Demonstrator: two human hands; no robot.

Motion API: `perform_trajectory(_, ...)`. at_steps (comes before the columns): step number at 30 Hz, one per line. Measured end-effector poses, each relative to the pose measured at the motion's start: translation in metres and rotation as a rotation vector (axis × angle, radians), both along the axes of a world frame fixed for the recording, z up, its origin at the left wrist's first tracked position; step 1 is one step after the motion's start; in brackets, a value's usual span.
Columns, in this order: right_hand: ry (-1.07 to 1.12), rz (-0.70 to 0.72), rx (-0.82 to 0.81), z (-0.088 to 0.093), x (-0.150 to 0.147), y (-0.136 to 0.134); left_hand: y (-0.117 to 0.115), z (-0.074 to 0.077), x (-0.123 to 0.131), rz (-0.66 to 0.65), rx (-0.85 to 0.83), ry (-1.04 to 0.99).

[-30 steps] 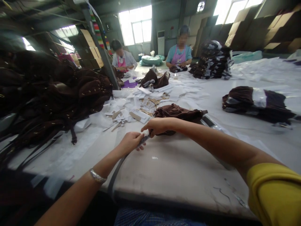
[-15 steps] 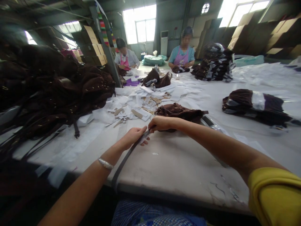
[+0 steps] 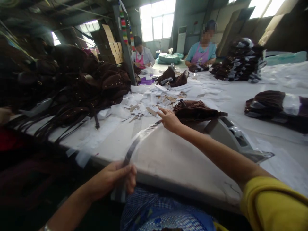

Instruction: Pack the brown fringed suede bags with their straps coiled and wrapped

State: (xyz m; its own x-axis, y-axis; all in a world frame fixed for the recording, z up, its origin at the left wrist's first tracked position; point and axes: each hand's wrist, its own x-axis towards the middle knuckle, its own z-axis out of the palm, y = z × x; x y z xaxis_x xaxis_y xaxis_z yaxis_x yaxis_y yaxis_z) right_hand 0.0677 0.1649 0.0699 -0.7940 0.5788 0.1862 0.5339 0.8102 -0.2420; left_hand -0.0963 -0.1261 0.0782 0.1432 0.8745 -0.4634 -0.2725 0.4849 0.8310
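A long dark strap (image 3: 131, 150), partly covered by clear shiny plastic, bows across the near table edge between my hands. My left hand (image 3: 120, 176) is closed around its lower part, just off the edge; the end below is blurred. At the strap's upper end is my right hand (image 3: 170, 120), some fingers stretched forward, the strap meeting it under the fingers; the thumb is hidden. Just behind the right hand lies a dark brown bag (image 3: 197, 111) of soft, gathered material. A grey tape dispenser (image 3: 228, 136) stands beyond my right forearm.
Brown bags (image 3: 96, 83) with straps are heaped on the left. Paper and card scraps (image 3: 149, 102) cover mid-table. Wrapped brown bundles (image 3: 267, 104) lie right, near a tall stack (image 3: 240, 61). Two co-workers (image 3: 201, 53) sit opposite. A metal post (image 3: 126, 45) rises at left.
My left hand has drawn down and toward me along the strap, away from my right hand. More plastic-covered strap shows between them. The view has swung left, showing more of the tape dispenser.
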Motion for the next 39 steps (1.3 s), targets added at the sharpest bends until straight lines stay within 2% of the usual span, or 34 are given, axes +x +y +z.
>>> perform_trajectory(1, 0.161, 0.018, -0.055, 0.0, 0.004, -0.023, 0.007, 0.005, 0.003, 0.143, 0.033, -0.016)
perform_trajectory(2, 0.327, 0.059, -0.181, 0.0, 0.009, -0.047, 0.017, 0.01, 0.006, 0.278, 0.063, -0.037)
perform_trajectory(4, 0.518, 0.185, -0.597, -0.003, 0.019, -0.097, 0.042, 0.02, 0.012, 0.502, 0.11, -0.082)
perform_trajectory(5, 0.572, 0.266, -0.84, -0.006, 0.022, -0.12, 0.057, 0.025, 0.015, 0.571, 0.137, -0.103)
perform_trajectory(8, 0.602, 0.438, -1.41, -0.019, 0.026, -0.17, 0.1, 0.037, 0.022, 0.63, 0.234, -0.144)
perform_trajectory(10, 0.586, 0.46, -1.642, -0.029, 0.029, -0.187, 0.128, 0.042, 0.017, 0.621, 0.321, -0.121)
perform_trajectory(12, 0.589, 0.426, -1.776, -0.039, 0.04, -0.193, 0.154, 0.046, -0.001, 0.649, 0.416, -0.034)
perform_trajectory(15, 0.625, 0.319, -1.856, -0.046, 0.072, -0.194, 0.184, 0.042, -0.047, 0.74, 0.463, 0.27)
perform_trajectory(16, 0.637, 0.266, -1.86, -0.046, 0.086, -0.192, 0.19, 0.038, -0.064, 0.737, 0.411, 0.414)
perform_trajectory(17, 0.65, 0.2, -1.856, -0.045, 0.1, -0.19, 0.194, 0.033, -0.079, 0.731, 0.362, 0.473)
perform_trajectory(20, 0.689, -0.01, -1.805, -0.039, 0.138, -0.178, 0.193, 0.012, -0.111, 0.655, 0.198, 0.615)
perform_trajectory(22, 0.748, -0.125, -1.764, -0.035, 0.153, -0.168, 0.185, 0.001, -0.121, 0.556, 0.073, 0.734)
perform_trajectory(24, 0.829, -0.196, -1.738, -0.034, 0.159, -0.155, 0.176, -0.003, -0.124, 0.481, -0.016, 0.873)
perform_trajectory(26, 0.901, -0.229, -1.742, -0.034, 0.156, -0.14, 0.168, -0.002, -0.115, 0.47, -0.018, 1.014)
perform_trajectory(27, 0.922, -0.229, -1.761, -0.033, 0.151, -0.133, 0.164, 0.0, -0.105, 0.467, 0.048, 1.111)
perform_trajectory(28, 0.93, -0.219, -1.79, -0.032, 0.144, -0.126, 0.159, 0.0, -0.09, 0.46, 0.152, 1.206)
perform_trajectory(29, 0.933, -0.2, -1.822, -0.031, 0.137, -0.119, 0.154, 0.0, -0.071, 0.405, 0.355, 1.367)
perform_trajectory(30, 0.927, -0.172, -1.857, -0.029, 0.128, -0.112, 0.149, -0.003, -0.049, 0.275, 0.574, 1.475)
perform_trajectory(31, 0.913, -0.139, -1.892, -0.026, 0.119, -0.106, 0.145, -0.007, -0.025, 0.089, 0.772, 1.468)
perform_trajectory(33, 0.883, -0.08, -1.942, -0.019, 0.104, -0.096, 0.138, -0.018, 0.019, -0.268, 1.006, 1.312)
perform_trajectory(34, 0.868, -0.063, -1.951, -0.016, 0.099, -0.092, 0.137, -0.023, 0.035, -0.333, 1.05, 1.253)
perform_trajectory(36, 0.825, -0.03, -1.94, -0.012, 0.098, -0.085, 0.141, -0.033, 0.047, -0.326, 1.007, 1.211)
perform_trajectory(39, 0.731, 0.01, -1.883, -0.014, 0.117, -0.081, 0.156, -0.039, 0.021, -0.246, 0.854, 1.37)
